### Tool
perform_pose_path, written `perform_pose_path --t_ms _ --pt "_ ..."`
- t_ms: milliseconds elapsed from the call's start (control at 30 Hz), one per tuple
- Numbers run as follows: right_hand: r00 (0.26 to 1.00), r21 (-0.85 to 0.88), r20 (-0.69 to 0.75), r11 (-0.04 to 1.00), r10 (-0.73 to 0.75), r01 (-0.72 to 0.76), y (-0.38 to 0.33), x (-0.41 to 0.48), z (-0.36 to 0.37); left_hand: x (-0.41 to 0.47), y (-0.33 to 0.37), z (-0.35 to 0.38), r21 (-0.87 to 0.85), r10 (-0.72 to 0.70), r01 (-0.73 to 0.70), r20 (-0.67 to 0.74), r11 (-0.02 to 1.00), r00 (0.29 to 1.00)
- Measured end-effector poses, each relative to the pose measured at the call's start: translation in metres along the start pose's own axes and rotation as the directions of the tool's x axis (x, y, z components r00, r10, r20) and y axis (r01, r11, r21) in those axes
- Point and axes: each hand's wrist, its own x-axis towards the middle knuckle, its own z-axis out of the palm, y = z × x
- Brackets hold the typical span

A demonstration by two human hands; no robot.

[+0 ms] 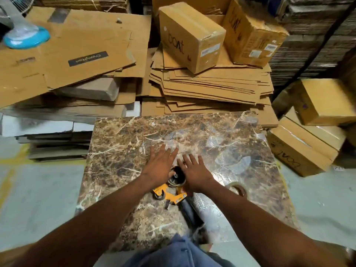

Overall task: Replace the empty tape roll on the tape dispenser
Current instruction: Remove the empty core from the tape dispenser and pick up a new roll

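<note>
Head view, setting: I stand at a marble-patterned table [119, 143] ringed by flattened cardboard [210, 83] and taped cartons [189, 35] in a packing area.

Head view, left hand: My left hand [159, 166] hovers flat with its fingers spread, gripping nothing; the palm sits over the left side of the dispenser's spool end, and whether it touches I cannot tell.

Head view, right hand: My right hand [194, 174] is likewise spread and empty, lying over the right side of the same spool end.

Head view, tape dispenser: The orange tape dispenser [170, 195] lies on its side near the table's front middle, its dark handle [189, 211] pointing toward me and its roller and blade end between my wrists.

Head view, spool: A dark round hub [178, 177] shows between my hands; I cannot make out whether a spent core sits on it or the hub is bare.

Head view, new roll: A clear tape roll [238, 188] rests flat on the table just right of my right wrist, apart from the dispenser.

Head view, progress: By my reading the job is at an early stage, since the fresh roll is not yet mounted.

Head view, remaining: Left to do, as I judge it: clear the hub if needed, seat the roll, thread the tape over the roller to the blade.
</note>
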Motion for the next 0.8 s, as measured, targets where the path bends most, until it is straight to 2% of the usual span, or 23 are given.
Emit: perform_pose_path --t_ms 133,433,633,800 --pt "1.000 0.008 0.020 1.000 -0.004 0.004 -0.006 0.007 0.015 0.005 0.001 0.013 -0.002 -0.023 0.023 0.057 1.000 0.998" --pt "1.000 0.087 0.024 0.996 0.003 -0.005 -0.012 0.028 0.026 0.027 -0.009 0.015 -0.149 -0.014 0.037 0.158 0.988 0.987" --pt "0.999 0.118 -0.038 0.993 -0.010 0.015 -0.008 0.029 0.033 0.032 -0.010 0.031 -0.353 -0.042 0.126 0.236 0.927 0.971" --pt "0.997 0.117 -0.072 0.992 -0.034 0.042 -0.006 0.032 0.033 0.035 -0.010 0.027 -0.404 -0.058 0.164 0.262 0.900 0.963"
